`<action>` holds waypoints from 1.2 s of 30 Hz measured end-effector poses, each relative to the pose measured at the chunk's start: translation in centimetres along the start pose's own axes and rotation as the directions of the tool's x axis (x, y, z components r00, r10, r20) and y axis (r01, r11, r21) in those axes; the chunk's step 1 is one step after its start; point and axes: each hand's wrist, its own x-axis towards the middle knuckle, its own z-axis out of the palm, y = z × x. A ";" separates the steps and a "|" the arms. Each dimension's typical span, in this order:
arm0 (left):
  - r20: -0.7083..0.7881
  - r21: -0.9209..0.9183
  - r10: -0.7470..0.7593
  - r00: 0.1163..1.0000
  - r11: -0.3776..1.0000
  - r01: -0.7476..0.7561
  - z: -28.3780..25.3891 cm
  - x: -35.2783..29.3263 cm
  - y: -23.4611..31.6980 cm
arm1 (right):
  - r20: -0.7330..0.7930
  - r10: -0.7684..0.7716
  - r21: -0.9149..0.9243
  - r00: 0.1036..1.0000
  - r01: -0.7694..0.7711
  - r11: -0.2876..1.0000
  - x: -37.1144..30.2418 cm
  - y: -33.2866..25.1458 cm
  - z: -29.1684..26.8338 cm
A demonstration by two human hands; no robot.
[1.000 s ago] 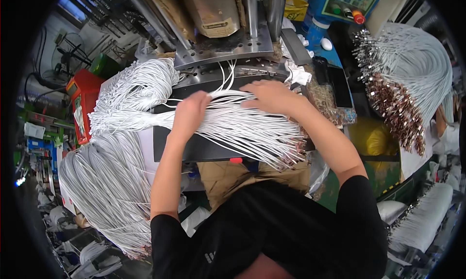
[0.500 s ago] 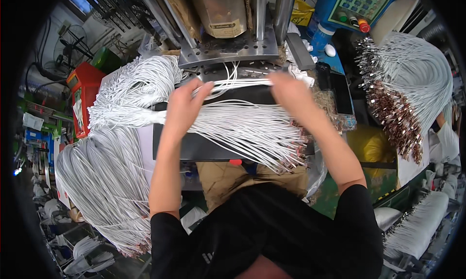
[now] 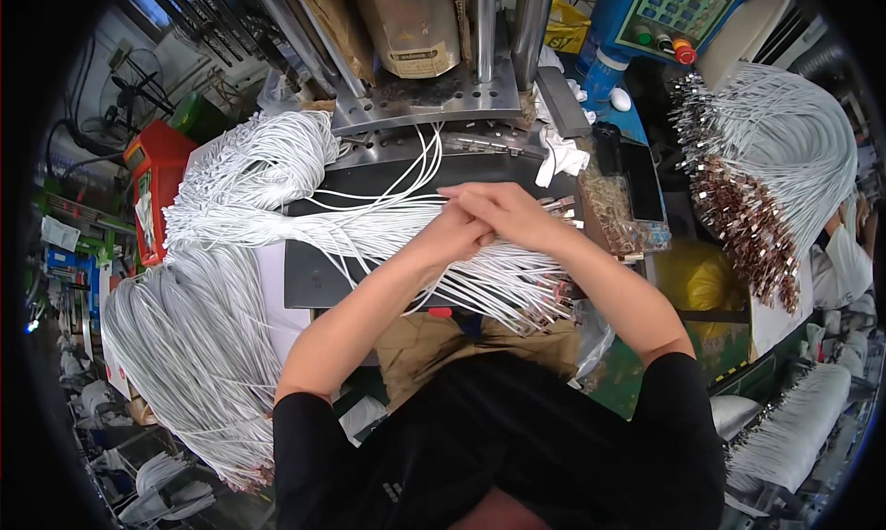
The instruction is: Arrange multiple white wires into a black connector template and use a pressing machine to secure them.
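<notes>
My left hand and my right hand meet above the middle of a bundle of white cables. The left hand's fingers are curled and partly hidden under the right. My right hand lies across them, fingers bent around white cables whose metal-tipped ends stick out past it. The bundle lies crosswise on a black work surface, its coppery ends fanned out at the right. A few loose white cables curve from under the press plate toward the bundle.
Coiled white cables sit at the left, with a grey cable heap hanging below. A blue control panel stands at the back right. Nearby are a dark phone, a crumpled white glove and a hanging cable bunch.
Both hands have come down and together from the stretched strands; the left moved far to the right. The cables near the press now hang in slack curves.
</notes>
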 end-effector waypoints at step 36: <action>-0.144 -0.046 -0.141 0.979 0.990 0.136 -4.5 4.9 -1.1 | 0.040 0.387 0.116 0.921 -0.389 0.914 4.1 6.6 -3.8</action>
